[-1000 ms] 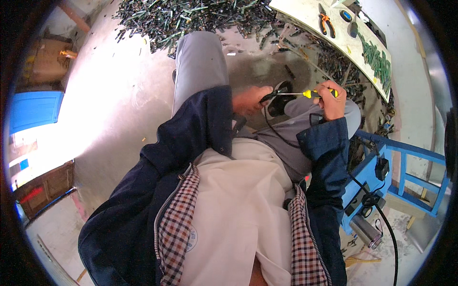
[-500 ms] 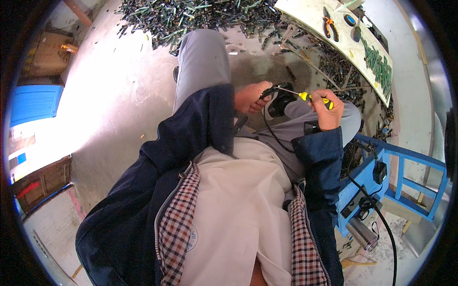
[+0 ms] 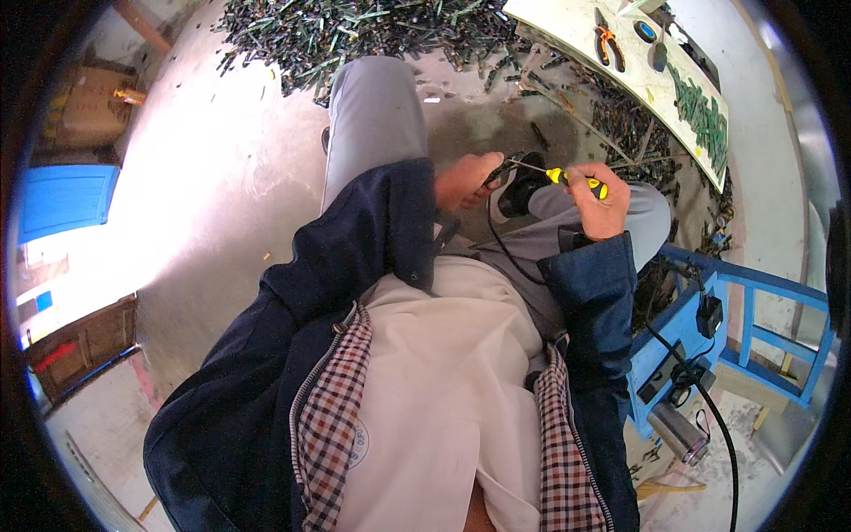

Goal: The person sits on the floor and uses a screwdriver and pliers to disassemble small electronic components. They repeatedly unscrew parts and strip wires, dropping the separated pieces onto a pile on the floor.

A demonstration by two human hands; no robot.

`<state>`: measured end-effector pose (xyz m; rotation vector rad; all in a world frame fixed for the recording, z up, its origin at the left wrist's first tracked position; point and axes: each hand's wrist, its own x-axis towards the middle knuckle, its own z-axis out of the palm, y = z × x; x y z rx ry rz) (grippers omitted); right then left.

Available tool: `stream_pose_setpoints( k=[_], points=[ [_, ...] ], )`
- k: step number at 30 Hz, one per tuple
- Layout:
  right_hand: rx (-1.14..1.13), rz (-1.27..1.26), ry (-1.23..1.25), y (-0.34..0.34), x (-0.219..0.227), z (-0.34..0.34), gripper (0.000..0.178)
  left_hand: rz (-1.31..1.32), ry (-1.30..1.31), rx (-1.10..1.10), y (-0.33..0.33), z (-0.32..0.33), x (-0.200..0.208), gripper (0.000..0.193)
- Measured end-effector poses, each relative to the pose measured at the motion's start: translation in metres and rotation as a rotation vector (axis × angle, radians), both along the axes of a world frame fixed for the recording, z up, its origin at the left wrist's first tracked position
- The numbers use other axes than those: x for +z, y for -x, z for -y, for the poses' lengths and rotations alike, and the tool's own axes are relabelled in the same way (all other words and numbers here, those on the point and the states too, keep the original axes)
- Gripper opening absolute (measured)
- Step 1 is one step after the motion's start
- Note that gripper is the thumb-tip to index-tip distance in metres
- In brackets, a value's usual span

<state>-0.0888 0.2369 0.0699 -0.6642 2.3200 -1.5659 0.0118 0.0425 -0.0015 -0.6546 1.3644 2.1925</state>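
Note:
My left hand (image 3: pixel 463 183) is closed around a small dark piece (image 3: pixel 503 169), which is mostly hidden by the fingers. From beneath that hand a thin black cable (image 3: pixel 502 239) droops toward my lap. My right hand (image 3: pixel 603 204) grips the yellow-and-black handle of a screwdriver (image 3: pixel 556 176). Its thin metal shaft points left, and the tip is at the dark piece; whether it touches cannot be made out. Both hands are above my folded leg and a dark shoe (image 3: pixel 523 191).
A large heap of dark strip-like parts (image 3: pixel 372 40) covers the floor ahead. At the right, a pale board (image 3: pixel 567 22) carries orange-handled pliers (image 3: pixel 608 44), a blue-and-black roll (image 3: pixel 644 32) and several green strips (image 3: pixel 700 111). A blue frame (image 3: pixel 683 328) with black cords stands near a metal flask (image 3: pixel 678 434).
My right hand and the screwdriver have shifted slightly left. The left hand has turned a little, its fingers still closed on the dark piece.

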Motion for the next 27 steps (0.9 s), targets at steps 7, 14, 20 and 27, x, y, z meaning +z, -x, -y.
stream_pose_setpoints(
  k=[7, 14, 20, 27],
  points=[
    [0.096, 0.107, -0.034, 0.019, 0.004, 0.0, 0.013, -0.078, 0.322, -0.052, -0.003, -0.009, -0.008, 0.046],
    [0.156, 0.241, -0.098, 0.043, 0.009, 0.006, 0.012, -0.461, 0.641, -0.3, -0.004, -0.007, -0.032, 0.044],
    [0.224, 0.251, -0.136, 0.05, 0.007, 0.004, 0.013, -0.324, 0.592, -0.392, -0.002, -0.009, -0.038, 0.04],
    [0.214, 0.4, -0.128, 0.058, 0.002, 0.003, 0.014, -0.42, 0.491, -0.34, -0.005, -0.014, -0.056, 0.048]
  ],
)
